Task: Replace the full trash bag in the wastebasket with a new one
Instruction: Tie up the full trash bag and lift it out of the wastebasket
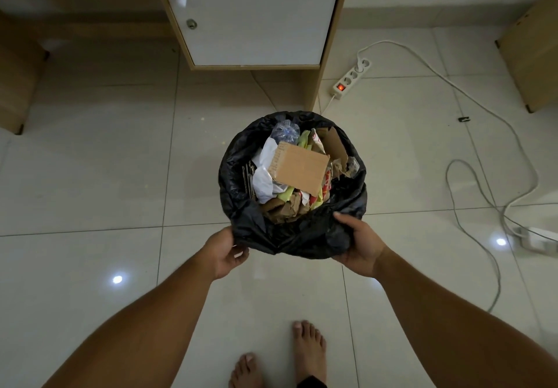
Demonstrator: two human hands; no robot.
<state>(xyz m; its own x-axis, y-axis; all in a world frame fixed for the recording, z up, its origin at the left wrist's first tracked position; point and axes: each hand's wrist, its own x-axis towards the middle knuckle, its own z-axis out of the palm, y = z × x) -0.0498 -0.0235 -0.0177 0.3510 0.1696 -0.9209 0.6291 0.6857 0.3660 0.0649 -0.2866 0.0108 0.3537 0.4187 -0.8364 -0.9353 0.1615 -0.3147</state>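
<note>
1. Hidden: the wastebasket itself cannot be seen; the black trash bag [235, 173] drapes over it completely. Fingertips of both hands are buried in plastic folds.
2. Bag sits mid-frame on the tiled floor [90, 176], mouth open, packed with a cardboard piece [299, 170], crumpled white paper [265, 176] and a clear plastic bottle [285, 131] at the bag's 12 o'clock.
3. Left hand [225, 253] grips the bag rim at 7 o'clock, fingers curled into the plastic, thumb below.
4. Right hand [359, 247] grips the rim at 5 o'clock, thumb on top, fingers wrapped under the gathered plastic.
5. Edges: cabinet [253, 13] leg just beside the bag at 1 o'clock; power strip [350, 78] and cables [483, 107] at 2–3 o'clock; open floor at 9 o'clock; bare feet [308, 348] at 6 o'clock.
</note>
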